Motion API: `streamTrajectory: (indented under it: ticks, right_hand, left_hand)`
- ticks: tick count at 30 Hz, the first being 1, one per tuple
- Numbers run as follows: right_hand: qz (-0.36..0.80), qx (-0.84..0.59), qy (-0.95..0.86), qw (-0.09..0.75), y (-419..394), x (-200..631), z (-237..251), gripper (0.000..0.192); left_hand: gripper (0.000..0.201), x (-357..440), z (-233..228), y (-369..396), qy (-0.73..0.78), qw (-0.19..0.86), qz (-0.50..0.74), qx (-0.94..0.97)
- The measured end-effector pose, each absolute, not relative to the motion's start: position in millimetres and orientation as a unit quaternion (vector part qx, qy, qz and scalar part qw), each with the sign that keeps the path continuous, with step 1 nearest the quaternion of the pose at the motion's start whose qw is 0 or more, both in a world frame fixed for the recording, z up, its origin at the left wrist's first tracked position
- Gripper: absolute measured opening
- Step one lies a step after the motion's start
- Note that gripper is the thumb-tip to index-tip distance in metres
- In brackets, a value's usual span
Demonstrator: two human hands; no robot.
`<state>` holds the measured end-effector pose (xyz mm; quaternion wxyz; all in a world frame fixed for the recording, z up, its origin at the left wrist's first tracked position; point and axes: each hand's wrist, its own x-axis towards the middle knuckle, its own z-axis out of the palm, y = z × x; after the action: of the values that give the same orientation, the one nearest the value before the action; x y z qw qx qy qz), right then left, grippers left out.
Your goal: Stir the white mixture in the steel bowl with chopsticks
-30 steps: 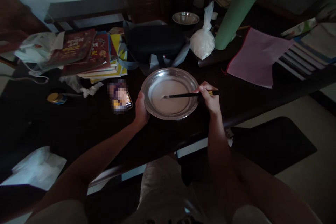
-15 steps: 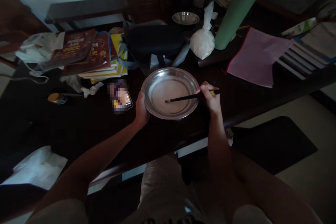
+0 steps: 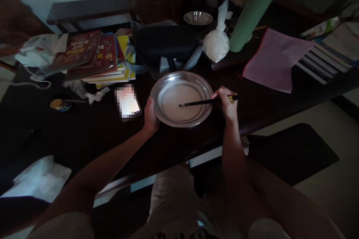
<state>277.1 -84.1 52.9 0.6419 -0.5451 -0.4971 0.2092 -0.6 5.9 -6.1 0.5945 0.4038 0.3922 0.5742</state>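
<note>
The left hand (image 3: pixel 150 116) grips the rim of the plate (image 3: pixel 181 99) at the table's (image 3: pixel 84 134) near edge; the right hand (image 3: pixel 226 105) pinches chopsticks (image 3: pixel 206 101), tips in its pale liquid. Book (image 3: pixel 81 50) titles (red covers) are unreadable.

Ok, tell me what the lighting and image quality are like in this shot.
Head view: dim overall, the dark table swallows detail; the metal plate catches a soft sheen; the phone is pixelated and glowing; straight edges bow toward the frame borders; both hands read clearly.
</note>
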Motion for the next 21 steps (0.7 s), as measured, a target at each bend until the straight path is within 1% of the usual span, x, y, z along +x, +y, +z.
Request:
streamTrajectory:
  ticks: [2,4,6,8,10,12,15,19,21]
  right_hand:
    - [0.224,-0.539,-0.508,0.633,-84.3,277.1,52.7,0.059]
    - [0.214,-0.538,-0.523,0.625,-84.4,277.2,52.9,0.057]
    - [0.196,-0.544,-0.517,0.631,-84.5,277.6,53.4,0.058]
    - [0.203,-0.546,-0.505,0.637,-84.5,277.8,54.0,0.06]
    - [0.22,-0.543,-0.51,0.629,-84.4,277.6,54.5,0.06]
    - [0.213,-0.544,-0.522,0.622,-84.2,277.3,54.7,0.059]
    - [0.192,-0.553,-0.508,0.632,-84.1,277.4,54.5,0.06]
    - [0.217,-0.546,-0.517,0.622,-83.9,278.1,53.6,0.059]
    - [0.208,-0.545,-0.525,0.619,-83.6,278.3,53.4,0.058]
  left_hand:
    - [0.04,0.6,-5.5,5.3,0.399,0.595,0.582,0.384]
    - [0.038,1.2,-5.1,4.8,0.402,0.594,0.587,0.375]
    - [0.039,1.0,-5.5,4.8,0.397,0.595,0.587,0.379]
    - [0.042,0.3,-6.4,5.3,0.391,0.6,0.584,0.382]
    - [0.044,-0.4,-7.1,5.7,0.385,0.607,0.58,0.382]
    - [0.044,-0.7,-7.1,5.8,0.381,0.608,0.582,0.383]
    - [0.042,-0.6,-6.1,5.5,0.382,0.6,0.585,0.389]
    - [0.039,-0.1,-5.5,5.4,0.385,0.591,0.585,0.401]
    - [0.039,0.1,-6.1,5.6,0.385,0.59,0.585,0.401]
